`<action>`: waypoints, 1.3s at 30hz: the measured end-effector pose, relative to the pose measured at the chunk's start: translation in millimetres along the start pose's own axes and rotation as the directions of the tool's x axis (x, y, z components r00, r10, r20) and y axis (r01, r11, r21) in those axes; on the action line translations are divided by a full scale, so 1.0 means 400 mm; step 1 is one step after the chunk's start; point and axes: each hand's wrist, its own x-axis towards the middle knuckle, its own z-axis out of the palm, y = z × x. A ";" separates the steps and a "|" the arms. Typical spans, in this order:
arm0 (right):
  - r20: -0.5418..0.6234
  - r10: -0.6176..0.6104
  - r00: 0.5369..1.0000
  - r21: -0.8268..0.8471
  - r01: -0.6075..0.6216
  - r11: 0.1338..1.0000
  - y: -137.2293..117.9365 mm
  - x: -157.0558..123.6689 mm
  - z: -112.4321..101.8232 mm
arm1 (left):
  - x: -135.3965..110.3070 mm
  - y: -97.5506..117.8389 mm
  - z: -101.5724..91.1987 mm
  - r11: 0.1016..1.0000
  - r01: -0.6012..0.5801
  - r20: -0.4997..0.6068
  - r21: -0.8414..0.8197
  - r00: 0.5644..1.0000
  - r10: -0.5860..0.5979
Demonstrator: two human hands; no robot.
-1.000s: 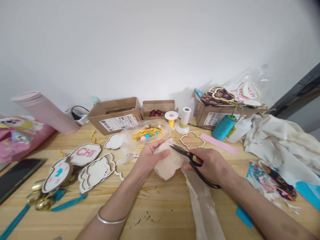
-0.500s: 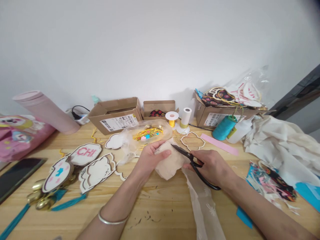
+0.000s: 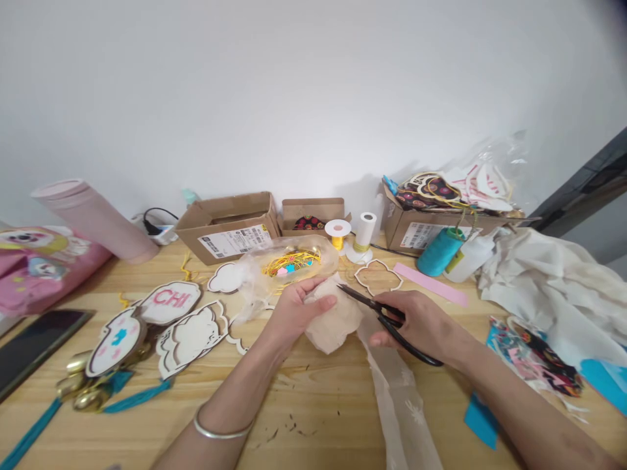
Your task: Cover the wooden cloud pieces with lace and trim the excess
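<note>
- The left hand (image 3: 298, 307) is closed around a bunched wad of sheer cream fabric (image 3: 333, 323), at the middle of the frame, with its fingers lying over the top.
- The right hand (image 3: 416, 324) grips a pair of black-handled scissors (image 3: 411, 346), and their metal blades point left, at the fabric's upper edge.
- A long strip of the same fabric, patterned with white flowers, runs from the wad to the bottom edge of the frame.
- A silver bangle (image 3: 223, 427) circles the left wrist.
- Just above the hands, a clear plastic bag (image 3: 255, 281) holds a tangle of yellow cord (image 3: 289, 263).
- Wooden cloud-shaped cutouts (image 3: 191, 339) and a plaque lettered "CHI" (image 3: 169, 301) lie at left, with brass bells (image 3: 81, 385) and teal tassels (image 3: 137, 405) below them.
- Along the wall stand three cardboard boxes (image 3: 226, 228), a teal thread cone (image 3: 439, 251) and a plastic squeeze bottle (image 3: 470, 258).
- A phone (image 3: 34, 343) lies at far left on the wooden table (image 3: 313, 405), and white cloth (image 3: 548, 287) is heaped at right.
</note>
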 end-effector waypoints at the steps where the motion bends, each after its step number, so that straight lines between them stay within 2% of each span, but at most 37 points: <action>1: -0.007 0.003 1.000 -0.009 -0.003 1.000 -0.002 0.001 -0.001 | 0.001 0.000 0.000 1.000 0.000 0.002 0.000 1.000 0.000; 10: -0.094 0.034 0.995 -0.092 -0.042 0.995 -0.003 0.003 0.015 | 0.002 -0.002 -0.001 0.999 0.011 0.003 0.030 1.000 -0.011; 21: -0.145 -0.029 0.989 -0.119 0.012 0.993 0.005 -0.003 0.023 | -0.002 -0.005 0.008 0.999 0.029 0.001 -0.027 1.000 -0.029; 31: -0.149 -0.081 0.985 -0.088 0.068 0.994 0.002 0.000 0.018 | -0.006 -0.003 0.006 1.000 0.014 0.044 -0.022 0.999 -0.013; 39: -0.175 -0.101 0.979 -0.163 0.073 0.984 0.010 -0.005 0.022 | -0.007 -0.001 0.008 0.999 0.033 0.027 -0.012 0.999 -0.032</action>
